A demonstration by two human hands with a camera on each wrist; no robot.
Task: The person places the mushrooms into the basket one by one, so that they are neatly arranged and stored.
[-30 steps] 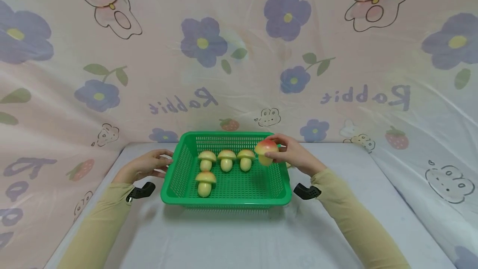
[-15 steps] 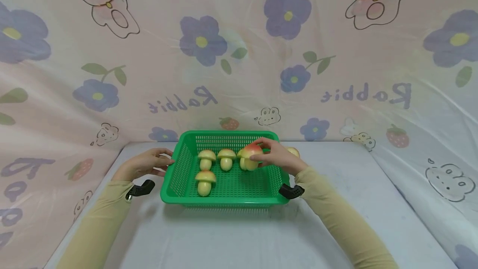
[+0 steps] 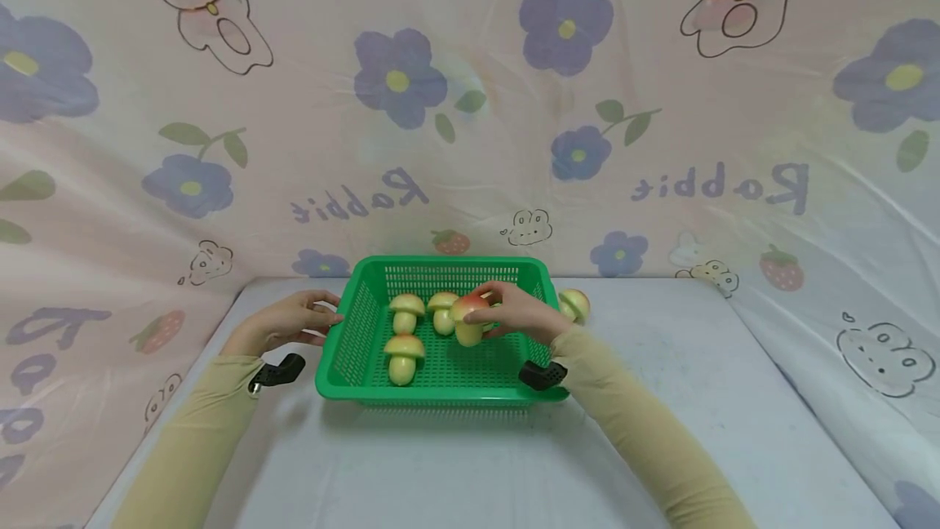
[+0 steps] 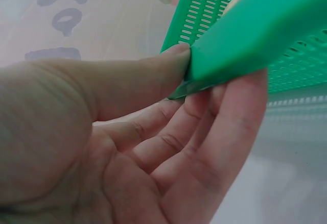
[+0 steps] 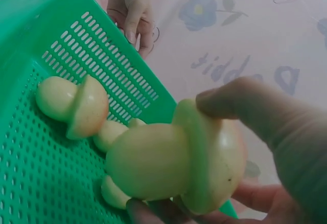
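My right hand (image 3: 517,313) holds a toy mushroom (image 3: 467,331) with a reddish cap and pale yellow stem over the green plastic basket (image 3: 441,393). In the right wrist view the thumb presses on the cap of that mushroom (image 5: 148,160) and fingers curl beneath it. At the basket's left end, my left hand (image 3: 290,321) pinches the rim (image 4: 240,45), thumb above and fingers below. Inside the basket lie several similar mushrooms: a front one (image 3: 402,359), a back left one (image 3: 405,313) and another (image 3: 442,310) beside it. The held mushroom and right hand hide part of the back row.
Outside the basket's right end, another mushroom (image 3: 576,305) lies on the white tabletop (image 3: 455,472). A printed cloth (image 3: 485,145) with flowers and rabbits hangs behind the table. Each wrist carries a black camera mount (image 3: 543,375).
My right hand has carried the mushroom leftward from the basket's right end towards its middle. The mushroom outside on the right has come into fuller view. My left hand stays on the rim.
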